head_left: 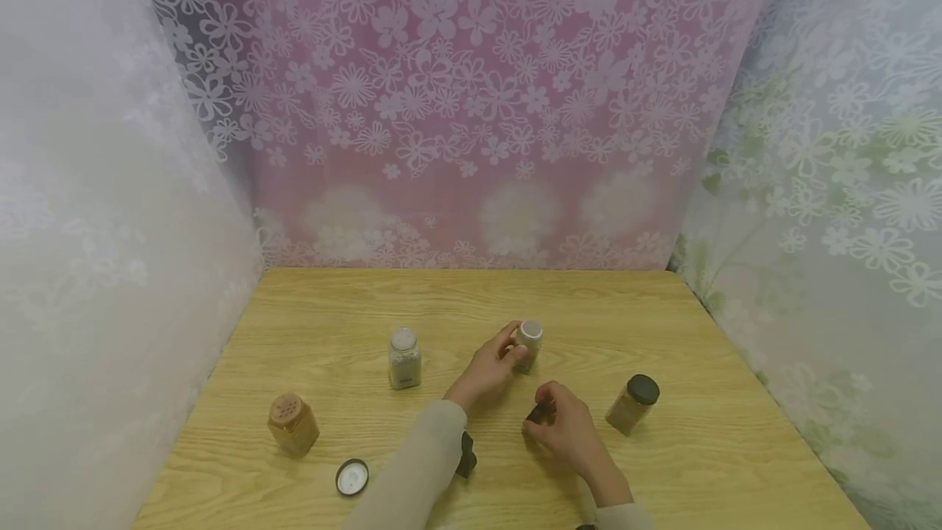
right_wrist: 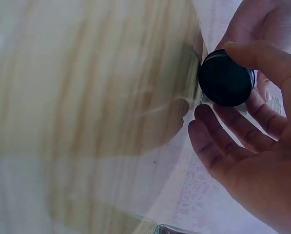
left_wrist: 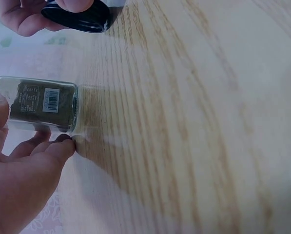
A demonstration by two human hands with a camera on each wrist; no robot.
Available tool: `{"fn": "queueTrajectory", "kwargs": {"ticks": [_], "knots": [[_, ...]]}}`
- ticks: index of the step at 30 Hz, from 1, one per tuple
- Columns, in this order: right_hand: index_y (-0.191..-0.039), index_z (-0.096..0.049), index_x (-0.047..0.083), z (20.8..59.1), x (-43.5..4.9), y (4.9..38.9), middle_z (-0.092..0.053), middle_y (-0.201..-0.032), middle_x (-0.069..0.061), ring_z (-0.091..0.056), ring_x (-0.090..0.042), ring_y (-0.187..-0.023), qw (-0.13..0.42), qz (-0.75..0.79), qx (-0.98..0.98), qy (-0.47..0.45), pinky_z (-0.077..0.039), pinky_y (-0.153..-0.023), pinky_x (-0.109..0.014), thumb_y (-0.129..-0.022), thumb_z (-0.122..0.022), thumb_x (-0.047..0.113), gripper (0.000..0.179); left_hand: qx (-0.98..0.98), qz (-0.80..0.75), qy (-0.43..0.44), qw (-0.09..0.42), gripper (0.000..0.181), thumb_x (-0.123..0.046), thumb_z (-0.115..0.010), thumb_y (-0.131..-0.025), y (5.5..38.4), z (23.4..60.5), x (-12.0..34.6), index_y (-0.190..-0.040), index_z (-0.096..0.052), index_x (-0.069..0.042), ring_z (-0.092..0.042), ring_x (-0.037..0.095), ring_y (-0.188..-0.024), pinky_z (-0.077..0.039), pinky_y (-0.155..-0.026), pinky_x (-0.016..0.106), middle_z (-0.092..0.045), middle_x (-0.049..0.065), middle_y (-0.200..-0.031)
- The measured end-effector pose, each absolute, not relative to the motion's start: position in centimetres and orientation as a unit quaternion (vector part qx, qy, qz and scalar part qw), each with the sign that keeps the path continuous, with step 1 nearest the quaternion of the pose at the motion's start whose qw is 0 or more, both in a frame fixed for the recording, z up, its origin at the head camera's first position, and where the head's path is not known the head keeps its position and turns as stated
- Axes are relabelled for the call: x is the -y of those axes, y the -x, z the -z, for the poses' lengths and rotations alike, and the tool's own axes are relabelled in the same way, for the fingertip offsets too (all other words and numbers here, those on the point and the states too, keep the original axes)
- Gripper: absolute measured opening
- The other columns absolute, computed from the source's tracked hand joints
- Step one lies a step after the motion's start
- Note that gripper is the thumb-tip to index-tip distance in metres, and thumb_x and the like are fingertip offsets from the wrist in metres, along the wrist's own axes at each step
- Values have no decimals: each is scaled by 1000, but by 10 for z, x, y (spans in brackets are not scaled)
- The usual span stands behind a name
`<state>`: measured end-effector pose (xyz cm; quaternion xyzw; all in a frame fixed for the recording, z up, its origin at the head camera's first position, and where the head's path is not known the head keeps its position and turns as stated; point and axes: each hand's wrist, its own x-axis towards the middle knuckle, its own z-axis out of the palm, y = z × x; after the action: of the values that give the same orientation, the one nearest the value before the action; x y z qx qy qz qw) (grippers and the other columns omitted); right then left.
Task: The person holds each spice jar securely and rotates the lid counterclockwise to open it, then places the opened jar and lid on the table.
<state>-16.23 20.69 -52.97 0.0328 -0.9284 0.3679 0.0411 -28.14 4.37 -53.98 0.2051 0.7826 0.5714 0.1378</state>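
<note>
My left hand point(head_left: 489, 368) grips a small glass spice jar point(head_left: 527, 348) between thumb and fingers. The jar stands upright, bears a barcode label point(left_wrist: 51, 100) and holds a dark ground spice. Its top shows pale, with no black lid on it. Just in front and to the right, my right hand point(head_left: 570, 429) pinches a round black lid point(right_wrist: 225, 79) between thumb and fingers, apart from the jar. In the right wrist view the lid's dark outer face is turned to the camera.
A jar of pale contents point(head_left: 405, 358) stands left of my left hand. Farther left are an orange-brown shaker jar point(head_left: 293, 424) and an upturned black-rimmed lid point(head_left: 352, 478). A black-lidded jar point(head_left: 633, 404) stands right of my right hand. Patterned curtains point(head_left: 471, 105) surround the wooden table point(head_left: 309, 325).
</note>
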Motion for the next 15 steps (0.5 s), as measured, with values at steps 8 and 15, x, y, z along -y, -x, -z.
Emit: {"fn": "queueTrajectory", "kwargs": {"ticks": [8,15], "knots": [[-101,-62,9,525,-211,158,-70,-102,-5,-66,-20,-93,23,-365,930,-34,-60,-81,-38,-77,-93,10,39,-780,-575,-202,143,60,-43,-49,-111,280,541,-44,-167,-30,-30,-46,48,-148,-40,-120,66,-49,21,-159],[-115,-66,6,529,-215,157,-71,-108,-6,-65,-19,-96,-13,-360,931,-54,-59,-85,-40,-75,-94,5,49,-782,-573,-202,136,60,-42,-50,-111,281,541,-43,-166,-32,-30,-47,48,-147,-39,-121,65,-51,21,-157]]}}
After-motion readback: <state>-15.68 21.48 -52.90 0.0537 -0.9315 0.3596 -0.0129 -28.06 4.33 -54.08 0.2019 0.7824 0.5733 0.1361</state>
